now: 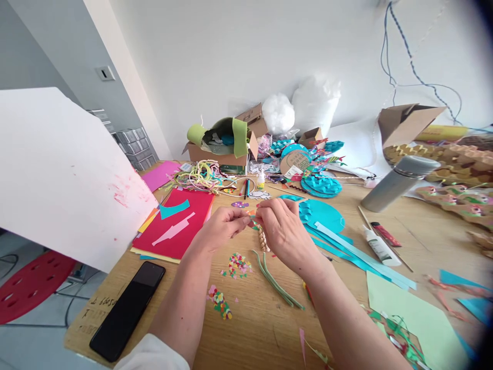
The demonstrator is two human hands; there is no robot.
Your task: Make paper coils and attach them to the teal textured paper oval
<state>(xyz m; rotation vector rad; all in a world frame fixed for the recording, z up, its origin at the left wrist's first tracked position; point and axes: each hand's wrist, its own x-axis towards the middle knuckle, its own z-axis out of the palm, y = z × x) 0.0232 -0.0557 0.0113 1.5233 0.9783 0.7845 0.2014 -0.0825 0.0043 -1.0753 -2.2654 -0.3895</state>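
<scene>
Both hands meet over the middle of the wooden table (pixel 265 329). Left hand (pixel 223 226) has fingers curled, thumb and fingertips pinched onto a small colourful paper piece (pixel 252 220). Right hand (pixel 283 228) comes in from the other side, fingers bent, also pinched on the same paper piece; fingertips of the two hands nearly touch. The piece is held just above the tabletop, between the hands; its exact shape is too small to tell. A twisted tan paper strip (pixel 263 240) hangs or lies right under the right hand's fingers; cannot tell if it joins the held piece.

Just below the hands: a small heap of confetti (pixel 239 264), a second heap (pixel 220 302) nearer the person, and bent green stems (pixel 275 282) lying beside the right wrist. Right of the hands, a teal paper disc (pixel 325 213) with long teal strips (pixel 358 254) over it. A glue tube (pixel 379 245) and a red pen (pixel 386 234) lie further right, a grey flask (pixel 398 182) on its side beyond them. Left of the hands, a stack of red card sheets (pixel 181 226) with teal and pink cutouts on top. A black phone (pixel 129 308) lies near the table's left edge. A big white sheet (pixel 57 174) juts out at far left. Cardboard box (pixel 223 144) with scraps at the back, by the wall.
</scene>
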